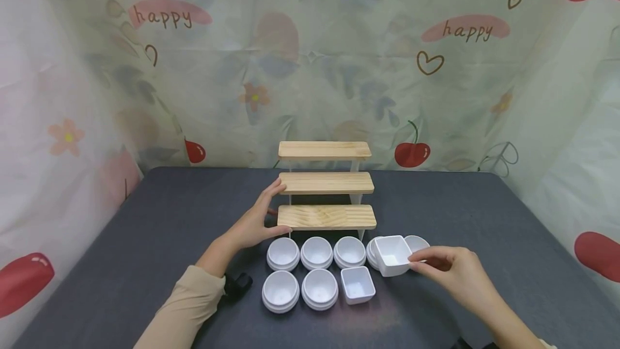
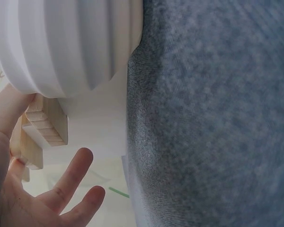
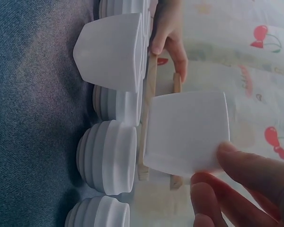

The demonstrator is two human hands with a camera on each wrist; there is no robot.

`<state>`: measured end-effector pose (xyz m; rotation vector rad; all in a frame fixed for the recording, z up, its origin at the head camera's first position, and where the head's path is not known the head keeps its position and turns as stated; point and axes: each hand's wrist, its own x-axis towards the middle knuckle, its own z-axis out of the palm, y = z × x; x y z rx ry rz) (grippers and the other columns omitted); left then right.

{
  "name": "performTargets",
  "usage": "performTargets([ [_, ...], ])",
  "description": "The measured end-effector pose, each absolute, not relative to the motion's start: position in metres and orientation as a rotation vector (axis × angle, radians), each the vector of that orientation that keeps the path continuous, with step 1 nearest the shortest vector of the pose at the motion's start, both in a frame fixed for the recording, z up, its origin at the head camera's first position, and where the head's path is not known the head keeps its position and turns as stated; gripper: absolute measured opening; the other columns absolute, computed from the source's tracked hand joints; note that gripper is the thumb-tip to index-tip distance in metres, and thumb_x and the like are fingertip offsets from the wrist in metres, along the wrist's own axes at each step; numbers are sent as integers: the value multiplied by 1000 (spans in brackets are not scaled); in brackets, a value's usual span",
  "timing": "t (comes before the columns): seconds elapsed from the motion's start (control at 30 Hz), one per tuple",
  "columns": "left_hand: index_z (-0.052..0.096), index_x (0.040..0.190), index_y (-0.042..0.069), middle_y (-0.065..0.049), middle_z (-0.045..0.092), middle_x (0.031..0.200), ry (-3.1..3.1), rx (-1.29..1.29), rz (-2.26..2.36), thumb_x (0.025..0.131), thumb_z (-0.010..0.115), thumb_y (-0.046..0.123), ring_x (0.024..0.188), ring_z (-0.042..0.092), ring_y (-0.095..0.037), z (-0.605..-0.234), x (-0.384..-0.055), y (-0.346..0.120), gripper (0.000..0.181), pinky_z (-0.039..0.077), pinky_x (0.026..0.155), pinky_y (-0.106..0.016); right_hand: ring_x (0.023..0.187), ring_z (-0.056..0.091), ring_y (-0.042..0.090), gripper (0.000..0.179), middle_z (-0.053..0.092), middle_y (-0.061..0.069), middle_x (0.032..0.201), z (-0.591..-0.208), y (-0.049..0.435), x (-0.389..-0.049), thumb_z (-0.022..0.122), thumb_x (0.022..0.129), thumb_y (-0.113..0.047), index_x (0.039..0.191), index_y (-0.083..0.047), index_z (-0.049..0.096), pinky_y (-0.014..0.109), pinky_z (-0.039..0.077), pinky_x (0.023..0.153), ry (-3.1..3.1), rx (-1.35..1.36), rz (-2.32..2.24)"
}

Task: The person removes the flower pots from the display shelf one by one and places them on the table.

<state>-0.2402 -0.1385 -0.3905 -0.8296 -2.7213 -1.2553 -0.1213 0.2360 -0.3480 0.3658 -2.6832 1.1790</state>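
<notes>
A white square bowl is pinched by its right edge between the thumb and fingers of my right hand. It hangs above the round bowls at the right end of the back row. My left hand touches the left side of a three-tier wooden display stand, thumb at the bottom board and a finger at the middle board. Two other fingers stretch out free in the left wrist view. Another square bowl sits in the front row beside two round ribbed bowls.
Several more round white bowls line up close before the stand. A dark grey cloth covers the table. Printed curtains hang behind and at both sides. A thin looped cord lies against the back right curtain.
</notes>
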Motion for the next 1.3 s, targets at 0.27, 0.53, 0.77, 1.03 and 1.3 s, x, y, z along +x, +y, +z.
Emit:
performTargets([
  [0.27, 15, 148, 17, -9, 3, 159, -2711, -838, -1256, 79, 75, 21, 110, 57, -34, -391, -240, -139, 92, 52, 91, -47, 63, 59, -6, 10, 72, -3, 75, -348, 240, -119, 77, 74, -18, 83, -14, 75, 17, 51, 57, -2751, 397, 1116],
  [0.53, 14, 148, 18, -9, 3, 159, -2710, -841, -1248, 79, 75, 21, 109, 58, -33, -391, -241, -139, 92, 51, 90, -48, 63, 58, -6, 11, 72, -3, 76, -347, 242, -118, 78, 74, -19, 84, -14, 75, 17, 52, 57, -2802, 402, 1109],
  [0.77, 14, 148, 17, -9, 4, 158, -2710, -842, -1249, 79, 75, 21, 109, 57, -34, -390, -240, -139, 92, 51, 90, -48, 67, 59, -8, 12, 73, 0, 80, -349, 244, -117, 76, 76, -16, 86, -10, 75, 16, 54, 60, -2863, 446, 1142],
  [1.03, 14, 148, 18, -9, 4, 158, -2718, -835, -1250, 79, 75, 21, 108, 58, -33, -391, -240, -139, 92, 52, 90, -48, 67, 59, -10, 8, 72, -5, 77, -359, 244, -117, 76, 75, -13, 81, -9, 74, 16, 53, 58, -2807, 549, 1140],
  [1.3, 15, 148, 18, -9, 4, 158, -2715, -840, -1254, 79, 75, 22, 108, 58, -34, -391, -241, -139, 92, 52, 90, -48, 65, 58, -10, 9, 72, -3, 74, -367, 242, -118, 77, 75, -19, 79, -12, 75, 16, 53, 57, -2818, 561, 1117],
])
